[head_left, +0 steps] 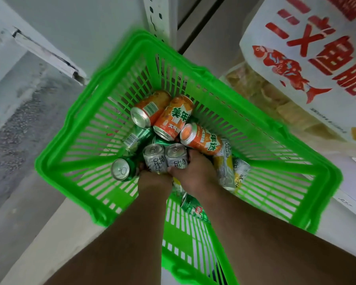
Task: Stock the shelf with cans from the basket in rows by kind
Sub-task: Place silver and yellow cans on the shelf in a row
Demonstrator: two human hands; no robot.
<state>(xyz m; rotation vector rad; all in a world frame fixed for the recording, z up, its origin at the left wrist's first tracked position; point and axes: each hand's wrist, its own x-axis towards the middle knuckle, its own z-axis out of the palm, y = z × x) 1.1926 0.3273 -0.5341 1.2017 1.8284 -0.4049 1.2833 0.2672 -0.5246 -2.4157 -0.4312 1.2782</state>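
Head view: two hands in the basket

Both hands reach into the green basket (74, 153). Left hand (152, 179) grips one silver can (155, 158). Right hand (193, 171) grips another (176, 156). Orange cans (173, 118) lie near the far wall. Open room shows by the left rim.

White snack bag (308, 64) with red fish print, perhaps crackers inside.
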